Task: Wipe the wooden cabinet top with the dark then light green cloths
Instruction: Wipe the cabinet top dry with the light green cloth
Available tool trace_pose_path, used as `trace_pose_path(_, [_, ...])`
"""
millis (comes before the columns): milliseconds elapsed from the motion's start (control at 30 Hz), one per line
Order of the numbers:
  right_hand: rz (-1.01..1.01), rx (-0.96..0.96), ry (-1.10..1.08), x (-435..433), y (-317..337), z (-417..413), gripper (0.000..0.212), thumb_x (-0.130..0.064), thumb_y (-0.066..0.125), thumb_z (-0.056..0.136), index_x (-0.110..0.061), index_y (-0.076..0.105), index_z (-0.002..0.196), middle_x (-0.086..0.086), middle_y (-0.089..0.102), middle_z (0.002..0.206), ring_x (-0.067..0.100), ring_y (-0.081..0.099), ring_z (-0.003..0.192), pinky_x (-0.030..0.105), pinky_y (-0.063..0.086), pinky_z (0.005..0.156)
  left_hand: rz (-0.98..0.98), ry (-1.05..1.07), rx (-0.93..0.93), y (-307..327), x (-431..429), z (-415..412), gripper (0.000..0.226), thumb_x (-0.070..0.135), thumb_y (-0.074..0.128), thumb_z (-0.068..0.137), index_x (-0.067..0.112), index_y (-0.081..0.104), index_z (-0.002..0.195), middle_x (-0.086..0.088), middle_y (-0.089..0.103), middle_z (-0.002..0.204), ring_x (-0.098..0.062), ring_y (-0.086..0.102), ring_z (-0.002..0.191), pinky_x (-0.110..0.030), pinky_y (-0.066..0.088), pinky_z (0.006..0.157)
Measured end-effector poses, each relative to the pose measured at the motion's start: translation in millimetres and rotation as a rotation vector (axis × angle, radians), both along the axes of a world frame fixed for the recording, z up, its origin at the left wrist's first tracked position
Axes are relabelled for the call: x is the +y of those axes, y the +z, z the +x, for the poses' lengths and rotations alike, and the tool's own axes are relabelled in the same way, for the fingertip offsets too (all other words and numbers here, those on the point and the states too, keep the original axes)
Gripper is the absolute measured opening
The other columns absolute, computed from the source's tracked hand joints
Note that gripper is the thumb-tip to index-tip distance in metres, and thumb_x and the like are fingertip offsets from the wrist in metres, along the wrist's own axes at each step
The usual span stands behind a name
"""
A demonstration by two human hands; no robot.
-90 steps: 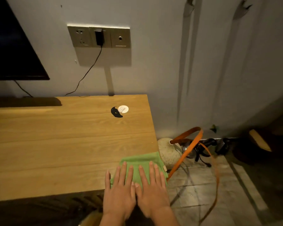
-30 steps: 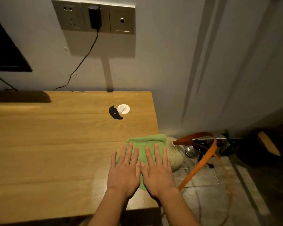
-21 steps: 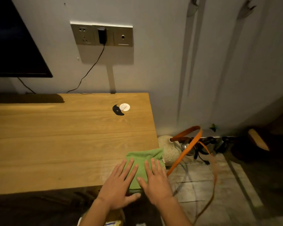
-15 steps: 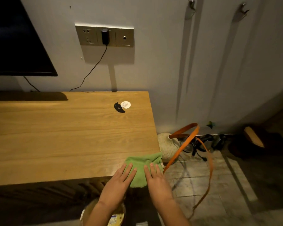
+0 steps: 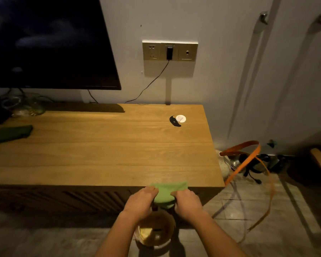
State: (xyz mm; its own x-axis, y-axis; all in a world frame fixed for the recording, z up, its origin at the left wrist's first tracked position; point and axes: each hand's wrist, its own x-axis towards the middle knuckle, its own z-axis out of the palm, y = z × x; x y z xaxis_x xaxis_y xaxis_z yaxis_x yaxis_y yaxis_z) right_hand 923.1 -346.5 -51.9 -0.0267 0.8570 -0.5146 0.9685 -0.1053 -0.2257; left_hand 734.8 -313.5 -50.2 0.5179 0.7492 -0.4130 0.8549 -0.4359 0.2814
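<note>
Your light green cloth (image 5: 165, 193) sits low in the frame, just right of centre, draped over the front edge of the wooden cabinet top (image 5: 104, 145). Its upper strip lies flat on the wood with its long side running left to right along the edge; the rest hangs down in front of the cabinet. Your left hand (image 5: 140, 203) pinches its left side with curled fingers, and your right hand (image 5: 187, 203) pinches its right side the same way. Directly beneath the cloth, at the bottom centre, a round bucket (image 5: 155, 230) stands on the floor; it holds something yellowish, too dim to identify. The dark green cloth (image 5: 9, 133) lies at the left edge of the frame on the cabinet top, well apart from your hands, its long axis tilted slightly up to the right.
</note>
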Motion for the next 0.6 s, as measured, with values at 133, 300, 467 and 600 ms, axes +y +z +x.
trace_pose_path(133, [0.032,0.062,0.057,27.7,26.1,-68.7,0.045,-0.024,0.054,0.087,-0.024,0.057,0.132,0.011,0.063,0.124,0.032,0.057,0.115,0.040,0.049,0.093,0.030,0.118,-0.018,32.2,17.1,-72.2,0.062,0.010,0.050,0.084,0.027,0.039,0.142,0.001,0.042,0.151,-0.024,0.043,0.134,-0.040,0.043,0.104])
trace_pose_path(300, [0.013,0.160,0.134,61.9,65.3,-169.0,0.065,-0.042,0.063,0.078,-0.027,0.050,0.140,0.004,0.062,0.132,0.026,0.056,0.119,0.035,0.047,0.100,0.058,0.284,-0.088,75.0,35.6,-179.8,0.050,0.020,0.052,0.088,0.031,0.048,0.137,-0.002,0.058,0.136,-0.026,0.054,0.123,-0.038,0.047,0.097])
trace_pose_path(467, [0.061,0.246,0.172,75.6,93.0,-275.5,0.094,-0.072,0.072,0.061,-0.028,0.047,0.140,-0.002,0.060,0.132,0.020,0.057,0.117,0.036,0.049,0.095,0.079,0.390,-0.131,115.2,44.1,-282.7,0.052,0.017,0.051,0.090,0.028,0.046,0.141,-0.004,0.058,0.136,-0.025,0.053,0.124,-0.040,0.046,0.102])
trace_pose_path(600, [0.182,0.268,0.200,79.8,104.6,-353.7,0.056,-0.059,0.068,0.078,-0.026,0.060,0.122,0.001,0.068,0.112,0.020,0.062,0.101,0.037,0.053,0.084,0.106,0.479,-0.162,138.8,40.9,-355.6,0.051,0.018,0.053,0.090,0.028,0.047,0.139,-0.005,0.059,0.133,-0.023,0.053,0.122,-0.038,0.045,0.100])
